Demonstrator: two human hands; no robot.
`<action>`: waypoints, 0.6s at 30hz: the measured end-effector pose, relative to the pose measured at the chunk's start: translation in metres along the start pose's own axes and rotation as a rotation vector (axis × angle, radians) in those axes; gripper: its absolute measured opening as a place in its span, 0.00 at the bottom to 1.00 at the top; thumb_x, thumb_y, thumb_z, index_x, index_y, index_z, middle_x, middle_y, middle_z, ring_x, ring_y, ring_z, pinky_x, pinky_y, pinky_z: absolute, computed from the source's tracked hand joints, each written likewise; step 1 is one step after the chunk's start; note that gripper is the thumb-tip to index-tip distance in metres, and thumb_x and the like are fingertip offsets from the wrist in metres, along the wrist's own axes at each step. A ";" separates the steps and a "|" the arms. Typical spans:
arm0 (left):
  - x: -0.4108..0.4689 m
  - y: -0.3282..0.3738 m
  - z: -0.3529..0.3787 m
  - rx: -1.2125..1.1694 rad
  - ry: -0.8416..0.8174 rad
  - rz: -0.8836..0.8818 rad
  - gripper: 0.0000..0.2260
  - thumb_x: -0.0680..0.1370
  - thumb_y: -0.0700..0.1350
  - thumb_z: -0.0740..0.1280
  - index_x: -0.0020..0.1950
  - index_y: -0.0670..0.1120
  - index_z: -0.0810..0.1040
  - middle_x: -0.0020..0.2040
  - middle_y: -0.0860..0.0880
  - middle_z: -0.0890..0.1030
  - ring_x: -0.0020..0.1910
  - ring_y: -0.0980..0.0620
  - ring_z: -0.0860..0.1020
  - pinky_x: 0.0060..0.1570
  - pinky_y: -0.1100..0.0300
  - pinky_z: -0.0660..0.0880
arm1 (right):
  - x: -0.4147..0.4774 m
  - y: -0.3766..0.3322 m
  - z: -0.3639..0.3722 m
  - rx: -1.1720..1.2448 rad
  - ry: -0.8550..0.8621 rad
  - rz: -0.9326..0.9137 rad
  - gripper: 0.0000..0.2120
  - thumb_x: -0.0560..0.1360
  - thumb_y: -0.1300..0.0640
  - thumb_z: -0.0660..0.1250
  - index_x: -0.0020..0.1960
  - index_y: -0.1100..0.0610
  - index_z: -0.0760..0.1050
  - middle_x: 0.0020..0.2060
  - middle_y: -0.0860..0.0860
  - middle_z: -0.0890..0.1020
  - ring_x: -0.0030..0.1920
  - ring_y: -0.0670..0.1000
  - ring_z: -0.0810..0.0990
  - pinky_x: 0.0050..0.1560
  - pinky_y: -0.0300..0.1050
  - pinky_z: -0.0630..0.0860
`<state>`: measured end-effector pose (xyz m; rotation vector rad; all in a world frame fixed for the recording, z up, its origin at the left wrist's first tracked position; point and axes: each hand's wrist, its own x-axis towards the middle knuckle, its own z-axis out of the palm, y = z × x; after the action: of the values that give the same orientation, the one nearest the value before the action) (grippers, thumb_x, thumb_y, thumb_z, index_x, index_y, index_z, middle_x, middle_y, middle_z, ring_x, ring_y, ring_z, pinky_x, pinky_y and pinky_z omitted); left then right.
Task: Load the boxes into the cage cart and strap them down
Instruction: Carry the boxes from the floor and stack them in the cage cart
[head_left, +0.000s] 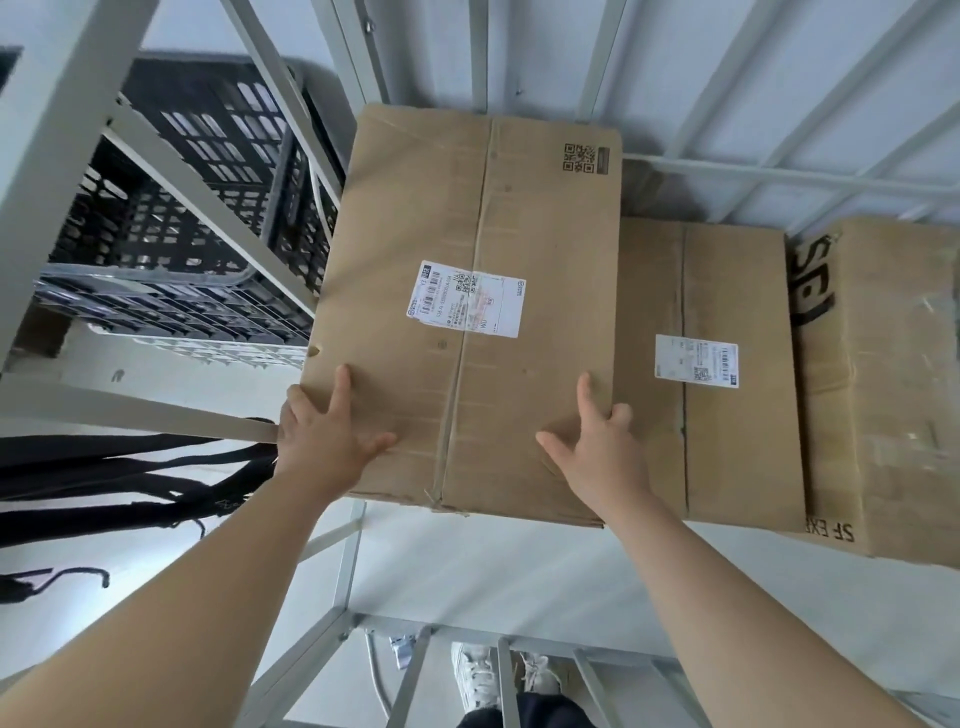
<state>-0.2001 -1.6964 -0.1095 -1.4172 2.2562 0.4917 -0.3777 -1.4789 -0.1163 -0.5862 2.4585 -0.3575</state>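
Note:
A large brown cardboard box (498, 228) with a white shipping label lies flat inside the grey metal cage cart (343, 561). My left hand (324, 436) grips its near left corner, fingers wrapped over the edge. My right hand (597, 447) holds its near right edge, thumb on top. A second, lower box (727, 415) with a small label lies against its right side. A third box (883, 374) with black print and clear tape stands further right. Black straps (119, 478) with a hook hang at the left, outside the cage bars.
Black plastic crates (208, 208) are stacked behind the cage bars at the upper left. Grey cage bars (467, 675) run along the near side, with my white shoes (478, 675) below them. The pale cart floor (519, 571) shows in front of the boxes.

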 end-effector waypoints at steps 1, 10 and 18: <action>-0.003 0.003 -0.002 0.042 -0.005 0.008 0.42 0.73 0.66 0.65 0.78 0.54 0.45 0.73 0.36 0.51 0.72 0.36 0.54 0.72 0.45 0.56 | -0.001 -0.002 -0.003 -0.020 -0.011 -0.004 0.40 0.74 0.40 0.64 0.78 0.48 0.46 0.59 0.59 0.66 0.46 0.58 0.76 0.46 0.46 0.72; -0.064 0.055 -0.061 0.147 0.088 0.300 0.19 0.80 0.57 0.56 0.66 0.47 0.71 0.61 0.47 0.75 0.61 0.45 0.72 0.57 0.53 0.67 | -0.045 -0.018 -0.078 -0.185 0.138 -0.198 0.24 0.78 0.51 0.63 0.70 0.60 0.66 0.71 0.58 0.67 0.69 0.57 0.66 0.66 0.47 0.64; -0.174 0.125 -0.153 0.139 0.294 0.579 0.16 0.79 0.55 0.57 0.61 0.50 0.74 0.59 0.51 0.77 0.57 0.46 0.73 0.54 0.54 0.67 | -0.129 -0.023 -0.198 -0.199 0.294 -0.259 0.15 0.78 0.52 0.61 0.60 0.59 0.70 0.56 0.52 0.75 0.58 0.54 0.72 0.57 0.46 0.68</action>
<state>-0.2716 -1.5910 0.1212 -0.7903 2.8805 0.2985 -0.3924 -1.4130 0.1115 -1.0046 2.7239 -0.3204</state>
